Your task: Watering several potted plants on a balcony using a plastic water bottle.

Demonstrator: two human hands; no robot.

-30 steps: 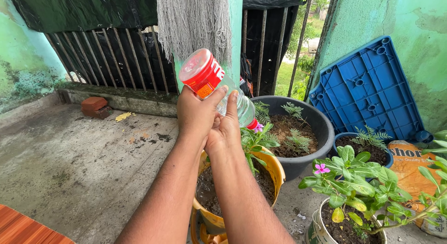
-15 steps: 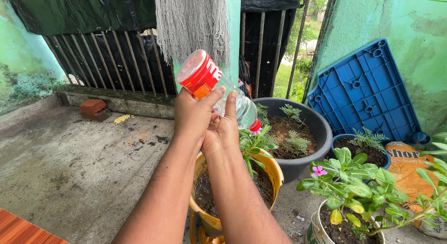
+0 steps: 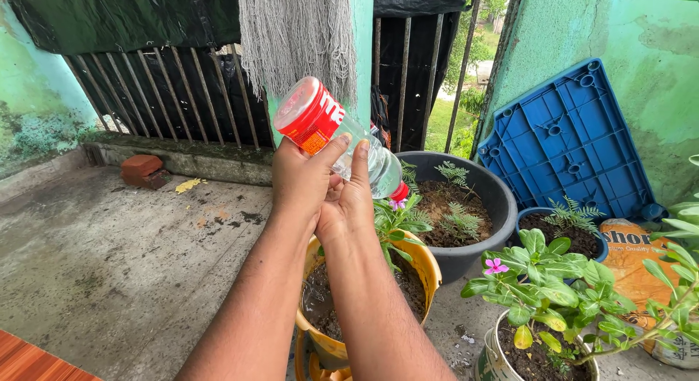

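Both my hands grip a clear plastic bottle (image 3: 320,122) with a red label, tipped neck-down toward the right. My left hand (image 3: 300,179) wraps its lower body and my right hand (image 3: 349,203) holds it from beneath, nearer the red neck. Under the neck stands a yellow pot (image 3: 431,264) of wet dark soil with a small leafy plant (image 3: 397,222) bearing a pink flower. I cannot make out a stream of water.
A black tub (image 3: 502,206) with ferns stands behind the yellow pot. A white pot (image 3: 491,359) holds a pink-flowered plant (image 3: 553,279) at the right. A blue plastic pallet (image 3: 568,141) leans on the green wall. A brick (image 3: 142,168) lies by the railing.
The hands and bottle hold almost the same pose; the view has shifted slightly, and the bottle's neck now sits just above the plant's pink flower.
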